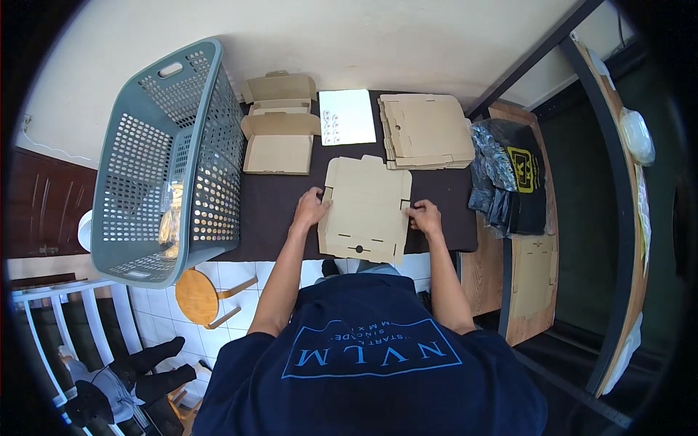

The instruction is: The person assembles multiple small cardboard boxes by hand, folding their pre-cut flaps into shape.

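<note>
A flat, unfolded brown cardboard box [366, 203] with cut slots and a small dark hole lies in front of me, its near end at the table's front edge. My left hand [311, 209] grips its left side, fingers bent over the edge. At the opposite side, my right hand [426, 217] pinches the cardboard's right edge between thumb and fingers. Just beyond it are a white sheet of small round stickers [347, 120] and a stack of flat cardboard boxes [425, 129]. Two folded boxes with raised lids, one nearer [278, 154] and one farther [279, 90], stand at the back left.
A tall grey-green perforated basket [211, 145] stands at the left, with bagged yellowish items [171, 221] inside. Black plastic bags [512, 178] are piled at the right beside a shelf frame [622, 182]. A wooden stool [196, 296] and another person [109, 392] are at the lower left.
</note>
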A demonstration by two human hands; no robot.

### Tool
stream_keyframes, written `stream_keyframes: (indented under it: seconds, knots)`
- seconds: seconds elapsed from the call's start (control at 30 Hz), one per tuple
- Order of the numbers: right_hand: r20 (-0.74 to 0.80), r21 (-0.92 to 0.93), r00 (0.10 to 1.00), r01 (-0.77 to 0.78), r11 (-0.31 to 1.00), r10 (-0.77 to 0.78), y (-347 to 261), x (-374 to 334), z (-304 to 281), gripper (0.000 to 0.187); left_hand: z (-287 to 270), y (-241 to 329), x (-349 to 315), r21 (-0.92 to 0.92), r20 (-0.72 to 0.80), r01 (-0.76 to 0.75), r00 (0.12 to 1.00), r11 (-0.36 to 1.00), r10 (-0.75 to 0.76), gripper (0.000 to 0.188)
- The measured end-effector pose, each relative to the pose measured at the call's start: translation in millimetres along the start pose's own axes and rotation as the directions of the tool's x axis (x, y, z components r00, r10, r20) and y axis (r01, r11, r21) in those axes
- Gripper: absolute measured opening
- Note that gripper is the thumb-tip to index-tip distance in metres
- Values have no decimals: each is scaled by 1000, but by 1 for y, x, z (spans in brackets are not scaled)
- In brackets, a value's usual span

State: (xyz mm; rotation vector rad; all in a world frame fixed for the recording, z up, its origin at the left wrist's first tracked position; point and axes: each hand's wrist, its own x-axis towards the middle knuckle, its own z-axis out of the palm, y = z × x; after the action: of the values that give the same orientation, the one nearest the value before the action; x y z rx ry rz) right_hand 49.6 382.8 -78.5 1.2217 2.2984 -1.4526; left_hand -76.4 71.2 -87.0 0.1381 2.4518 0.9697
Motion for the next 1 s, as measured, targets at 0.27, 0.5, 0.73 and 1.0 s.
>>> stream_keyframes:
  seconds: [0.27,0.5,0.73,1.0]
  knots:
    - [-86,-448,959,204,871,-269,-19,24,20,44,14,35,11,-71,-48,108,993,992,-111,49]
    - [-74,-102,970,225,969,-233,13,13,22,46,40,28,-27,171,-282,-352,877,920,388,26]
    - [148,-94,984,113,989,-99,-16,19,11,52,31,10,-2,34,-218,-128,967,991,132,22]
    - [133,-106,985,123,987,-109,-16,28,7,51,20,13,16,-23,-238,42,970,999,-46,54]
